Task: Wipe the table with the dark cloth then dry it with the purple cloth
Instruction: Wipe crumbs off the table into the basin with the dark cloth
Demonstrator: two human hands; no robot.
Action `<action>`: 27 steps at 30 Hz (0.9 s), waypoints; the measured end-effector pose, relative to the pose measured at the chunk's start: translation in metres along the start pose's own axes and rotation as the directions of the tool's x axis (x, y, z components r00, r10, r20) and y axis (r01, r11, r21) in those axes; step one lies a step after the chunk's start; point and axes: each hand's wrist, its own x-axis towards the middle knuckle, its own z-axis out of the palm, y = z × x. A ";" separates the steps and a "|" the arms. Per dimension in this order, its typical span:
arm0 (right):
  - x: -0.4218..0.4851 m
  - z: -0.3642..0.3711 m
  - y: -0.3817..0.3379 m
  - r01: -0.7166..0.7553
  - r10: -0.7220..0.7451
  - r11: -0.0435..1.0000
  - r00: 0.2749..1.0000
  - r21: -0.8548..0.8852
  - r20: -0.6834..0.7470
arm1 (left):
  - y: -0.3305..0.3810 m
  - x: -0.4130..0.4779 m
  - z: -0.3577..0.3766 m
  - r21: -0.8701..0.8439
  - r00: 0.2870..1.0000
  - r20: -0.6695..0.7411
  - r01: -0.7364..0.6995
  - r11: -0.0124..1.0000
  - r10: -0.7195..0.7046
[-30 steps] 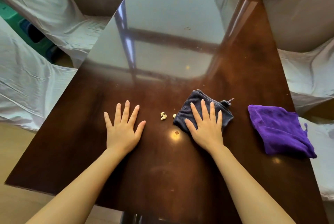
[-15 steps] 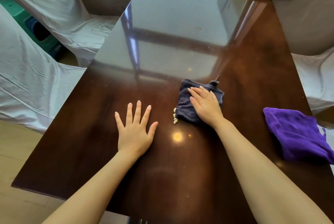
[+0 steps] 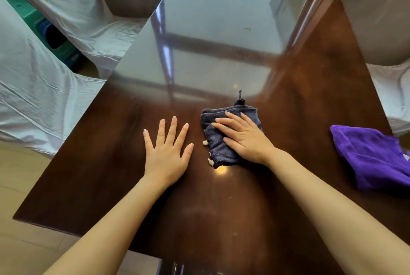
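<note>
The dark cloth [image 3: 218, 148] lies folded near the middle of the glossy brown table [image 3: 221, 219]. My right hand [image 3: 243, 138] presses flat on it, fingers pointing left. A few pale crumbs [image 3: 210, 161] sit against the cloth's left edge. My left hand [image 3: 167, 152] rests flat on the bare table just left of the cloth, fingers spread, holding nothing. The purple cloth [image 3: 372, 159] lies crumpled at the right edge of the table, apart from both hands.
Chairs under white covers [image 3: 44, 88] stand along the left side, and another covered chair [image 3: 392, 88] on the right. A green and blue crate [image 3: 53, 37] sits on the floor at the left. The table's far half reflects a window.
My right hand has pushed the dark cloth forward and to the left, turning the fingers leftward and gathering the crumbs at the cloth's edge. The left hand has stayed flat on the table.
</note>
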 end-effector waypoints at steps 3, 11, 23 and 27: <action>-0.009 0.003 -0.010 0.036 -0.035 0.999 0.999 -0.029 0.025 | -0.008 -0.015 -0.002 -0.012 0.999 -0.034 0.008 1.000 -0.008; -0.038 0.009 -0.035 0.140 -0.138 0.990 0.987 -0.026 0.076 | -0.019 -0.057 -0.005 -0.018 0.996 -0.047 0.078 0.997 -0.079; -0.114 0.018 -0.084 0.222 -0.222 0.975 0.959 0.017 0.178 | -0.008 -0.080 -0.001 -0.006 0.993 -0.076 0.086 0.996 -0.086; -0.145 0.025 -0.104 0.186 -0.193 0.981 0.964 0.057 0.181 | -0.007 -0.082 0.003 -0.019 0.993 -0.077 0.089 0.996 -0.090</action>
